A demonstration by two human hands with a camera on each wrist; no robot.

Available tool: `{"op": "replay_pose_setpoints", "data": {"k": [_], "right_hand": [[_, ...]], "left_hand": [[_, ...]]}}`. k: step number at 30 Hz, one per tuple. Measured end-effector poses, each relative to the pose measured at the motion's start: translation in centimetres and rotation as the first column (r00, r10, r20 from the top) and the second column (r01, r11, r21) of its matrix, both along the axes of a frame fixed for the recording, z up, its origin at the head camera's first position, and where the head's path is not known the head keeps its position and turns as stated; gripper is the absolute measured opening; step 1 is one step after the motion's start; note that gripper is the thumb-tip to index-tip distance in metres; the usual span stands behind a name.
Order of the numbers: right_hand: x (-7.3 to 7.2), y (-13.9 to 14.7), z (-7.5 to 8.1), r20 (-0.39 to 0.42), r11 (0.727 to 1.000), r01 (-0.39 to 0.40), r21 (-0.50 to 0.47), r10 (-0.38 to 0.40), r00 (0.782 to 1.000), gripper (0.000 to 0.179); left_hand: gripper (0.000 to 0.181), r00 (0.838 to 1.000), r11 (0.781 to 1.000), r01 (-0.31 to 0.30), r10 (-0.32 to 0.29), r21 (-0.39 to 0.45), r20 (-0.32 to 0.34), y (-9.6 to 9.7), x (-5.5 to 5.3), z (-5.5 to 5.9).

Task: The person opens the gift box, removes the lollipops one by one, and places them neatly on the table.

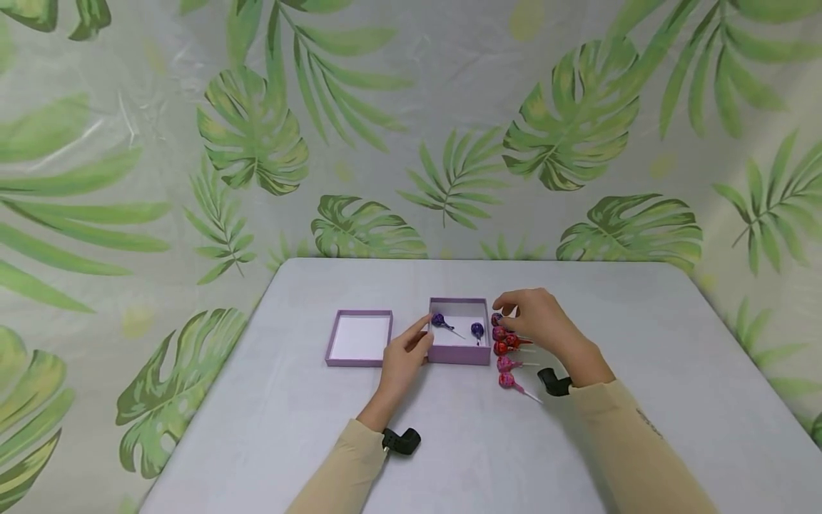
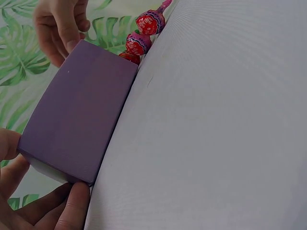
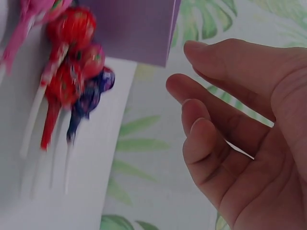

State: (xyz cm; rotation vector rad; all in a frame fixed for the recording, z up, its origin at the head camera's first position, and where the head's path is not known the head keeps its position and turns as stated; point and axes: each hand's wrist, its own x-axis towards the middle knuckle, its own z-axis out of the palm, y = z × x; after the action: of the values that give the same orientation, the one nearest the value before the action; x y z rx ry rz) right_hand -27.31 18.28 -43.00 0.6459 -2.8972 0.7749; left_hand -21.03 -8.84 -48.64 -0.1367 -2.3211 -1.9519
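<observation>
An uncovered purple box [image 1: 459,355] stands on the table, with two dark purple lollipops inside: one lollipop [image 1: 439,320] near the left wall, another lollipop [image 1: 477,330] towards the right. My left hand [image 1: 403,360] grips the box at its left side, fingers curled at the corner in the left wrist view. Beside the box's right wall lies a column of wrapped lollipops: a pink lollipop [image 1: 506,380] nearest me, red ones [image 3: 72,26] midway, a dark blue-purple one [image 3: 88,99] farthest. My right hand [image 1: 539,321] hovers by the far end, thumb and fingers apart around nothing.
Left of the box lies a purple-rimmed lid [image 1: 359,339], its white inside facing up. A white cloth covers the table [image 1: 289,428]. Behind it hangs a leaf-patterned sheet [image 1: 449,107].
</observation>
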Motion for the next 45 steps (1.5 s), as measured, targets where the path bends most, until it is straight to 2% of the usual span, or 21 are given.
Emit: {"op": "replay_pose_setpoints", "data": {"k": [13,22,31,33,34,37,40,41,45], "right_hand": [[-0.4,-4.2,-0.5,0.019,0.998,-0.024,-0.065,0.026,0.999,0.022],[-1.2,-5.9,-2.1,0.026,0.994,-0.062,-0.086,0.064,0.998,0.025],[-2.0,-7.7,-2.5,0.016,0.998,-0.049,-0.04,0.05,0.999,0.028],[-2.1,-8.1,-2.7,0.025,0.998,-0.058,-0.033,0.059,0.998,0.028],[-2.2,-8.3,-2.8,0.031,0.998,-0.057,-0.024,0.057,0.998,0.029],[-2.3,-8.8,-3.2,0.043,0.998,-0.057,0.011,0.057,0.997,0.029],[-2.4,-9.2,-3.6,0.043,0.998,-0.051,0.049,0.049,0.998,0.027],[-2.5,-9.3,-3.8,0.043,0.997,-0.049,0.055,0.047,0.998,0.027],[-2.7,-9.5,-4.1,0.033,0.997,-0.033,0.066,0.031,0.999,0.028]], "left_hand": [[0.04,1.0,1.0,-0.011,0.011,0.002,-0.004,-0.2,-0.1,0.2],[0.039,1.0,1.0,-0.007,0.007,0.01,0.006,-0.1,-0.1,0.1],[0.039,1.0,1.0,-0.007,0.007,0.009,-0.005,-0.2,-0.2,0.1],[0.039,1.0,1.0,-0.014,0.014,0.01,-0.009,-0.2,-0.3,0.0],[0.039,1.0,1.0,-0.015,0.015,0.011,-0.013,-0.2,-0.7,-0.7],[0.039,1.0,1.0,-0.009,0.009,0.018,-0.009,-0.1,-0.7,-0.8],[0.039,1.0,1.0,0.008,-0.008,0.018,-0.002,-0.2,-0.6,-0.7],[0.04,1.0,1.0,0.012,-0.013,0.019,0.003,-0.2,-0.2,-0.2],[0.04,1.0,1.0,0.011,-0.011,0.017,-0.008,-0.2,-0.3,-0.4]]}}
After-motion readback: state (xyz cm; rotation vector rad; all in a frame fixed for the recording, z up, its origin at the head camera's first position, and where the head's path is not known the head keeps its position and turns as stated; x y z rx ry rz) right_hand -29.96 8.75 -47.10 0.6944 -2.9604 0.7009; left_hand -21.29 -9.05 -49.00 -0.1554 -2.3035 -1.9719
